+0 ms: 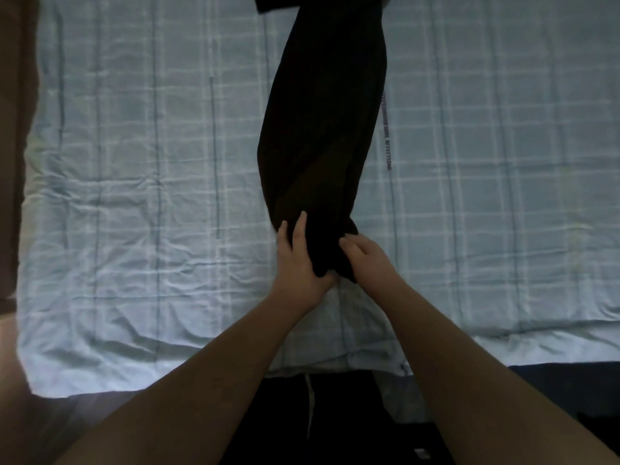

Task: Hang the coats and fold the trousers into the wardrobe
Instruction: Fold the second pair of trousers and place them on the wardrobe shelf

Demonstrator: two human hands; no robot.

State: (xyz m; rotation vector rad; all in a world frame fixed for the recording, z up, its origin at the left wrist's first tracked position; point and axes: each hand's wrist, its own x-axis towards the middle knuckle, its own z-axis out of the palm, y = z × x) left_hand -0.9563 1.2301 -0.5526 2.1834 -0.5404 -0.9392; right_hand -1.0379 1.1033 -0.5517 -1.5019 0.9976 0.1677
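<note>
Left to right: a pale checked bedsheet, creased across its near half, covers the bed; at centre a long dark garment, judged to be the trousers, lies lengthwise away from the viewer, its far end running out of the top of the view. The left hand grips the near end from the left edge, fingers spread over the cloth and thumb tucked under. Just beside it, the right hand pinches the same end from the right, fingers curled into the fabric. Both hands are closed on the bunched near end, close together. Risks from here, as a judgement: so narrow a hold leaves the width of the garment unsupported, so a fold begun now could twist or skew the legs; the rumpled sheet beneath may drag on the cloth and set in creases; the dim light and dark fabric hide seams, which makes misalignment likely. No wardrobe is in view.
</note>
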